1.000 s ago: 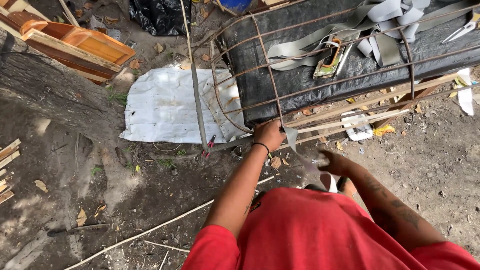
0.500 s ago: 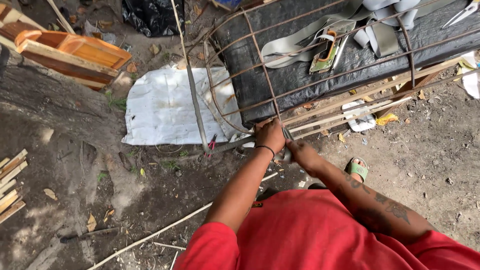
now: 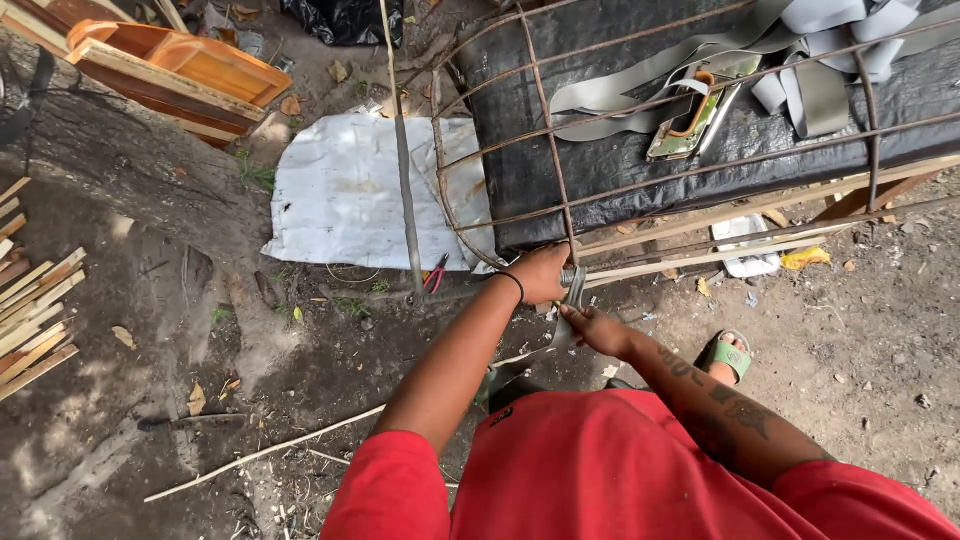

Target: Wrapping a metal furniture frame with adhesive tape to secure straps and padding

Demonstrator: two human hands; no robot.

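We clench our left hand (image 3: 540, 275) on the rusty wire frame (image 3: 551, 150) at its lower front corner to steady it, while our right hand (image 3: 597, 328), just below, grips the grey strap (image 3: 572, 292) hanging there.

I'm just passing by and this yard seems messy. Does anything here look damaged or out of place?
The rusty wire frame is bent, its bars bowing outward at the left end. Red-handled pliers lie loose on the dirt beside a crumpled white sheet. The left hand and right hand hold a grey strap at the frame's corner.
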